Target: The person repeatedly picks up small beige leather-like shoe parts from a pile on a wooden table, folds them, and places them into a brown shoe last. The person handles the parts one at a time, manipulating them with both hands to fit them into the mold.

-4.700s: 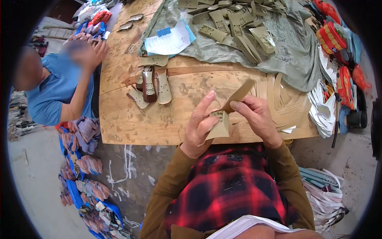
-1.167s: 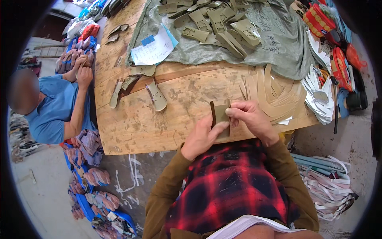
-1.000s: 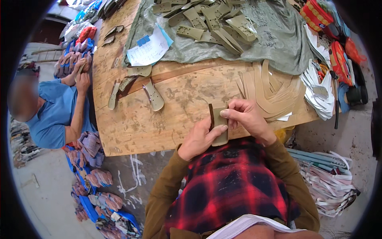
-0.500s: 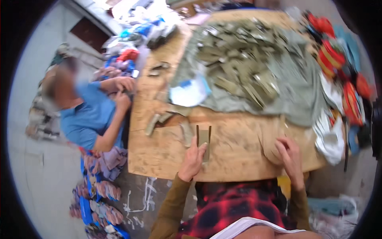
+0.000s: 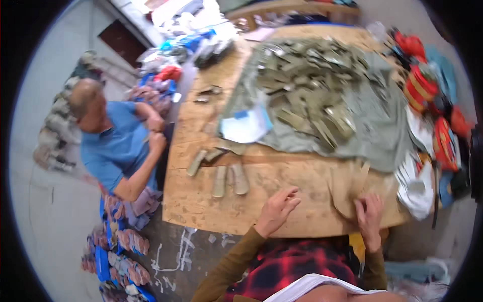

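My left hand [image 5: 278, 211] is over the near edge of the table, its fingers stretched out and holding nothing. To its left lie two flat olive strips with rounded ends side by side, one strip [image 5: 219, 181] left of the other strip [image 5: 240, 180]. My right hand [image 5: 370, 215] rests at the front right, fingers loosely bent and apart, beside a thin tan sheet [image 5: 343, 194] with a curved edge. Whether its fingertips touch the sheet is hard to tell. A large heap of similar olive pieces [image 5: 307, 75] lies farther back on a grey-green cloth [image 5: 372, 136].
More olive pieces [image 5: 197, 162] and a white-and-blue packet [image 5: 245, 126] lie on the wooden table [image 5: 191, 204]. A person in a blue shirt [image 5: 118, 146] works at the left. Blue-wrapped bundles [image 5: 126, 267] stand on the floor; red and white textiles [image 5: 420, 90] line the right side.
My left hand has let go of a flat olive piece and moved right, away from the strips. Two strips now lie side by side there. My right hand has shifted slightly, its fingers spreading.
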Available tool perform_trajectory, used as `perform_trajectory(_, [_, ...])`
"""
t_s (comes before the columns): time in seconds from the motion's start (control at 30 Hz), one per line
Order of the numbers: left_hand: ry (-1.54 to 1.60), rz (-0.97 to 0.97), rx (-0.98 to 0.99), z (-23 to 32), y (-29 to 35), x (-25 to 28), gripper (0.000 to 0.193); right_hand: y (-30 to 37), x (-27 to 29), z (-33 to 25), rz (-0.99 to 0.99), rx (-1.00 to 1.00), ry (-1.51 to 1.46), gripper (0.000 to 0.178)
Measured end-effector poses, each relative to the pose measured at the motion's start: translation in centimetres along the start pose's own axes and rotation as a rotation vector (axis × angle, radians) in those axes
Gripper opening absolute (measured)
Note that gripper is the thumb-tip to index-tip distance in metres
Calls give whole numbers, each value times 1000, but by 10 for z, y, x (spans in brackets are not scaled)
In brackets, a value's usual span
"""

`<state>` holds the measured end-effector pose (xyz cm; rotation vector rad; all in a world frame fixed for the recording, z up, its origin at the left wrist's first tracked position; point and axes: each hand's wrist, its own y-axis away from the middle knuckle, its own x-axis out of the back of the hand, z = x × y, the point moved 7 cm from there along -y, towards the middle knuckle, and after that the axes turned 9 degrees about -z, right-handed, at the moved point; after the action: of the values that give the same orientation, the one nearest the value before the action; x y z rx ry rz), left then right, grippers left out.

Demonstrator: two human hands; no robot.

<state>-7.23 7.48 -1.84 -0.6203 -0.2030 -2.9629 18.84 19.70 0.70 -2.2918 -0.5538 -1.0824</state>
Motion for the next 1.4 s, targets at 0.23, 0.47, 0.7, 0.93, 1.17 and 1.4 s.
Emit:
perform_trajectory(0.23, [981,-243,25,15,-13,-96,36,-44,-7,-52,-567,-155,-556,12])
perform_trajectory(0.47, [1192,57,12,6,-7,-24,27,-157,-35,-55,-345,222,-428,19])
perform_trajectory(0.7, [1364,187,22,-14,24,7,29,-226,-75,24,-127,161,389,32])
perform_trajectory(0.93, [1532,166,-55,-18,17,5,32,-233,-76,92,-219,-124,-37,24])
perform_trajectory(1.17, [1763,101,-18,-17,8,-7,34,-215,-56,100,-90,-297,-1037,26])
perform_trajectory(1.4, [1779,153,-11,-10,11,-5,36,-157,-33,-24,-216,-189,-1240,26])
